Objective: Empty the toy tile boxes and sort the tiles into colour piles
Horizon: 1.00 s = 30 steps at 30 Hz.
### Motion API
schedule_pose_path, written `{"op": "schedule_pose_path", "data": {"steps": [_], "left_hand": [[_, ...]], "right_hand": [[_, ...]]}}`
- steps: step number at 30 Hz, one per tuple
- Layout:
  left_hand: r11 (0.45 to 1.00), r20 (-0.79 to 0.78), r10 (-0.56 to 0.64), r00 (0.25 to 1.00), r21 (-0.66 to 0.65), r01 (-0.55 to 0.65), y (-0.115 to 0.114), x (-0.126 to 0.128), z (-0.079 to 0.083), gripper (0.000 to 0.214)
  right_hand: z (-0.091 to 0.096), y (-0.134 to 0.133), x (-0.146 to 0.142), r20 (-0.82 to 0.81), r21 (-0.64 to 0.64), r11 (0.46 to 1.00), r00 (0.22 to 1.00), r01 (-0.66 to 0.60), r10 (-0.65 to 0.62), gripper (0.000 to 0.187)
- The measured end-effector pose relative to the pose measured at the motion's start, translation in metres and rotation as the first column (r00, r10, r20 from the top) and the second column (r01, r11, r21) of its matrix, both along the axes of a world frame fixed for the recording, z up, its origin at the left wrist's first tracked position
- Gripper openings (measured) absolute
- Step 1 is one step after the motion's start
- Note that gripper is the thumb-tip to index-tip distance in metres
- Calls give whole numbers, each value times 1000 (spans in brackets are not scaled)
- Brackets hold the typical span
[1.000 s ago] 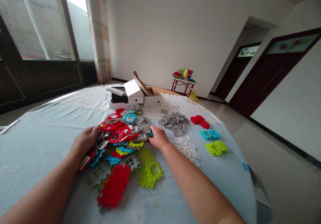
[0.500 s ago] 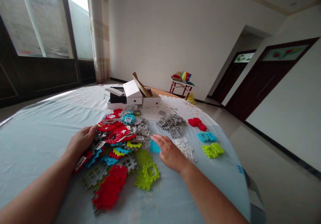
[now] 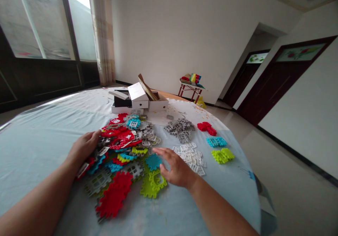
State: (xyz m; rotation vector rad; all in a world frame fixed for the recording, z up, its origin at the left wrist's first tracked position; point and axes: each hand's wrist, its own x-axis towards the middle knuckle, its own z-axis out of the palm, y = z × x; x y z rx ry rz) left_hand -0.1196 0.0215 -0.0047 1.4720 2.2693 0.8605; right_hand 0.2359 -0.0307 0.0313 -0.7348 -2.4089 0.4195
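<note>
A mixed heap of toothed plastic building tiles (image 3: 121, 142) in red, blue, green and grey lies in front of me. My left hand (image 3: 86, 145) rests along the heap's left side, fingers stretched out and partly hidden against the tiles. Just right of the heap hovers my right hand (image 3: 175, 165), its thumb and fingers apart and nothing between them. Near its fingertips a blue tile (image 3: 153, 162) lies on green tiles (image 3: 150, 188). Closer to me is a large red tile (image 3: 114, 195), overlapping grey ones.
Sorted groups sit to the right: grey tiles (image 3: 181, 128), white window frames (image 3: 191, 156), then red pieces (image 3: 206, 128), blue pieces (image 3: 216, 142) and lime pieces (image 3: 222, 155). White boxes (image 3: 138, 97) stand behind the heap on the cloth-covered round table (image 3: 42, 134).
The blue tile has shifted left, from under my right fingers onto the green tiles. My right hand has let go of it and its thumb has spread. My left hand stays at the heap.
</note>
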Motion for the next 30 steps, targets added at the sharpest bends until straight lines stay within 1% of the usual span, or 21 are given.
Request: {"op": "schedule_pose_path", "data": {"steps": [2, 5, 7, 11, 15, 16, 18, 22, 24, 26, 28, 30], "left_hand": [[1000, -4, 3, 1000, 7, -3, 1, 0, 0, 61], [1000, -7, 3, 1000, 17, -3, 2, -1, -2, 60], [1000, -8, 1, 1000, 23, -1, 2, -2, -3, 60], [1000, -10, 8, 1000, 28, -8, 1, -3, -4, 60], [1000, -6, 9, 1000, 16, -9, 0, -1, -1, 59], [1000, -4, 10, 1000, 13, -10, 0, 0, -1, 59], [1000, -3, 15, 1000, 9, -15, 0, 0, 0, 59], [1000, 1, 22, 1000, 12, -22, 0, 0, 0, 59], [1000, 4, 19, 1000, 13, -19, 0, 0, -1, 59], [1000, 7, 18, 1000, 13, -18, 1, -1, -2, 60], [1000, 9, 17, 1000, 14, -17, 2, -2, -4, 60], [1000, 7, 15, 1000, 14, -15, 3, -3, -5, 60]], "right_hand": [[-3, 0, -3, 45, 2, 1000, 999, 16, -16, 54], [-10, 4, -4, 171, -34, 999, 985, 6, 0, 49], [-16, 9, -4, 213, -59, 998, 977, -4, 16, 46], [-21, 15, -5, 164, -74, 997, 986, -25, 37, 37], [-14, 11, -3, 92, -101, 995, 995, -26, 35, 25], [-12, 10, -3, 64, -117, 993, 998, -10, 17, 22], [-8, 10, -1, -13, -158, 985, 998, 66, -69, 20], [-11, 24, 4, -143, -230, 942, 949, 243, -280, 27], [-16, 33, 6, -150, -186, 924, 920, 334, -363, 30], [-19, 38, 8, -122, -88, 909, 901, 407, -416, 31], [-21, 39, 9, -66, 1, 906, 904, 424, -423, 32], [-22, 36, 7, 5, 47, 909, 910, 414, -414, 37]]}}
